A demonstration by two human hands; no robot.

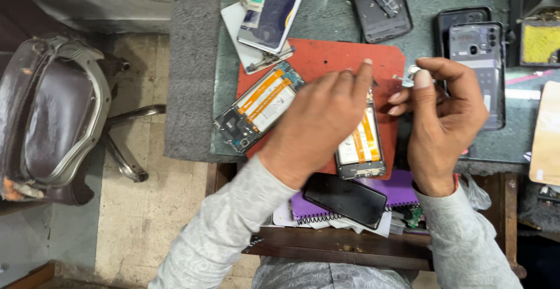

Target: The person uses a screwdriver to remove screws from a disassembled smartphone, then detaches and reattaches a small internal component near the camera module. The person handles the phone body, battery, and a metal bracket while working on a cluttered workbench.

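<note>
Near the middle of the frame, the person's left hand [318, 122] lies flat with fingers stretched out over an opened phone with a white and orange battery [359, 146], pressing on its upper part. That phone's long axis runs almost straight up and down the picture, on the red work mat [326, 52]. Just right of it, the right hand [443, 117] is pinched narrow around a small silvery tool or part [412, 74]; what exactly it is cannot be told. The pinch sits just above and right of the phone's top end, so the left hand is the nearer one and already touches it.

Two opened phones with batteries show: the second [259, 105] lies tilted at centre left. One dark phone [344, 198] rests on a purple spiral notebook [402, 187] at lower centre. Two grey back covers [379, 3] [477, 49] lie toward the upper right.
</note>
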